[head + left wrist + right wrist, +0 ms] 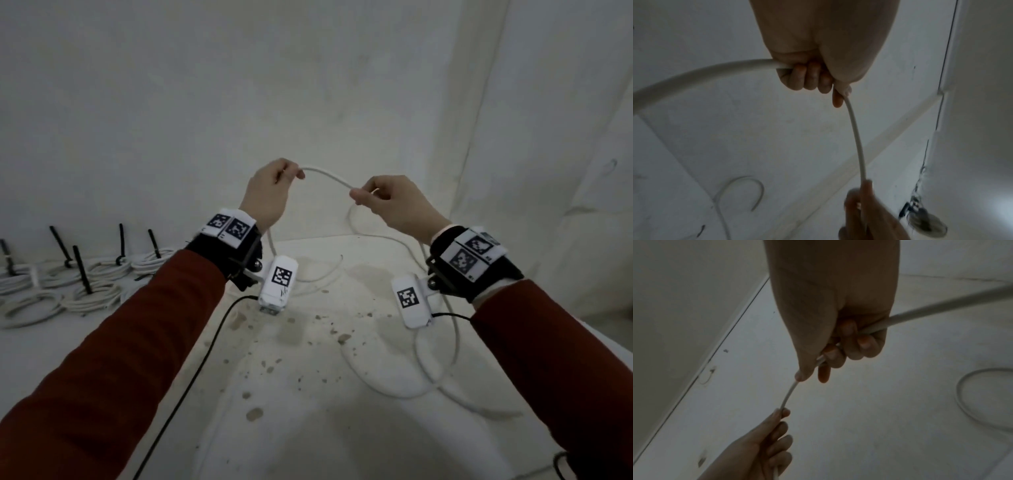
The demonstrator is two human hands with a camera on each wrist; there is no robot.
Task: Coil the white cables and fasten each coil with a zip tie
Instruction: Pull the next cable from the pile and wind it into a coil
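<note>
A loose white cable (329, 176) arches in the air between my two hands, above a stained white table (308, 394). My left hand (274, 188) grips it with curled fingers (807, 78), thumb and forefinger pinching where the cable (857, 141) leaves the fist. My right hand (387, 202) grips the other side, fingers (851, 345) wrapped round the cable (789, 394). From each fist the cable drops down and trails in loops (435, 370) over the table at the right.
Several finished white coils (68, 287) with upright black zip ties (82, 270) lie at the left on the table. White walls stand close behind and to the right. A black cord (205, 353) runs from my left wrist camera toward me.
</note>
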